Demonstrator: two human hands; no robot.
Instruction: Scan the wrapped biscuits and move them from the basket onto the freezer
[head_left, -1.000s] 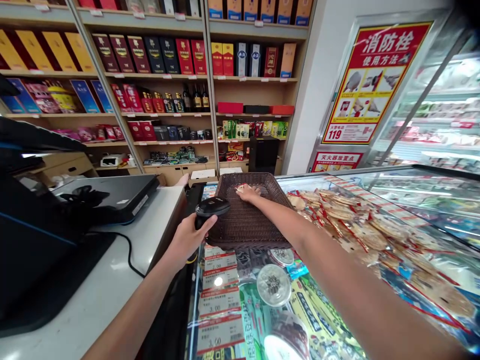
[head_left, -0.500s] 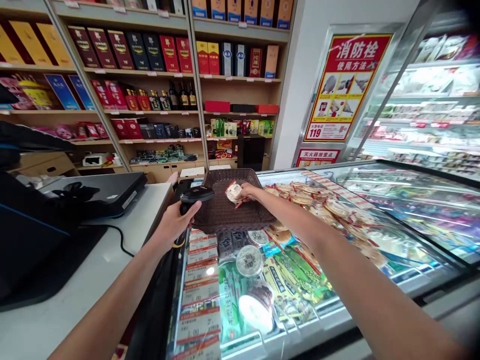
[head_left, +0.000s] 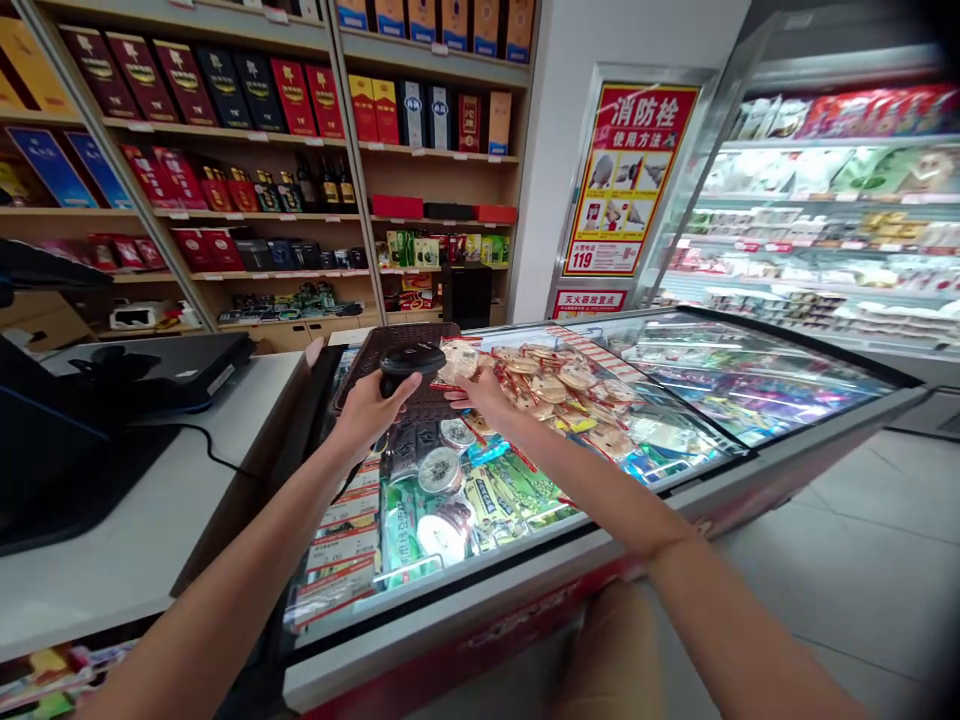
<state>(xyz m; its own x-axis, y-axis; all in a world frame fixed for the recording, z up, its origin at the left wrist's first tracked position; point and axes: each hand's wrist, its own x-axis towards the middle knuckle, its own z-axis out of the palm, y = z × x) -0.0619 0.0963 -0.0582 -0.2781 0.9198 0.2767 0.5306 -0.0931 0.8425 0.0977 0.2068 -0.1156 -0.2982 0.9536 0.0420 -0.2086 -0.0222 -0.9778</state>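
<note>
My left hand grips a black barcode scanner, its head turned to the right. My right hand holds a small round snack packet close in front of the scanner. Both hands hover over the near end of a dark brown woven basket, which rests on the glass lid of a chest freezer. Several similar round snack packets lie spread on the glass just right of my right hand.
A white counter at left carries a black monitor base, a cable and a flat black device. Shelves of boxed goods fill the back wall. A red fire-hydrant poster and an open refrigerated case stand at right.
My right hand lifted the snack packet out of the basket and brought it up to the scanner. The camera pulled back and turned right, so the freezer front and floor now show.
</note>
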